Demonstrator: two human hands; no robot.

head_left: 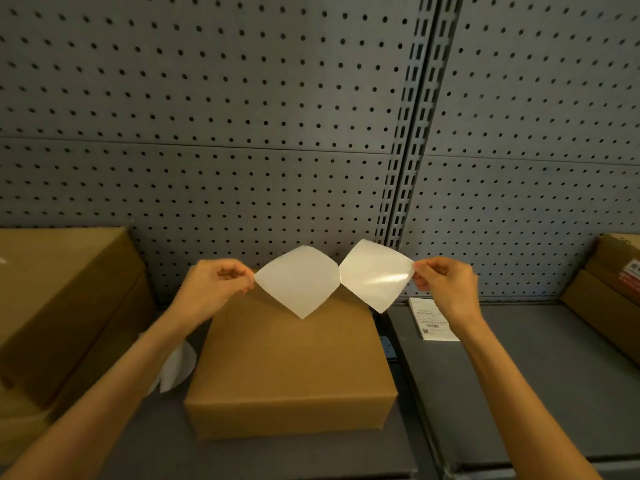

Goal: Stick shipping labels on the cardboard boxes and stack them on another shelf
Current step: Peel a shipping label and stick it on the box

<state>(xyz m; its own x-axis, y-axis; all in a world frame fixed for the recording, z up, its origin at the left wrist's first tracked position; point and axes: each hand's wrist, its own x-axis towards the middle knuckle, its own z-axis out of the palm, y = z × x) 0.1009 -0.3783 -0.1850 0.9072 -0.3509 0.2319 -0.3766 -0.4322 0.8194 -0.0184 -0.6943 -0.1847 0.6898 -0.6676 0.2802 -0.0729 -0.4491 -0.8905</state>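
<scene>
peeling is the step in hand: the left hand (211, 284) pinches one corner of a matte white sheet (298, 282), and the right hand (443, 284) pinches the far corner of a glossy sheet (375, 275), the two sheets meeting only at a point between them, held up in the air over the back edge of the box (291, 372). both grips are narrow, thumb against curled fingers, each closed on its own sheet. which sheet is the label and which the backing i cannot tell for sure; the shine on the right one suggests release liner, so i judge the left one to be the label. both hang as diamonds, one corner down, and the pair strings out left to right across the view, roughly level. the box sits on the grey shelf (311, 455) just below, its bare top facing up, with no label on it yet. the next move, as i read it, calls for pulling the last joined corner free, dropping the liner aside, then turning the label square to the box top and laying it down flat, sticky side down, smoothing from one edge. more labels (433, 320) lie to the right, other boxes (62, 306) stand at the left, and a loose white scrap (178, 368) lies beside the box.
</scene>
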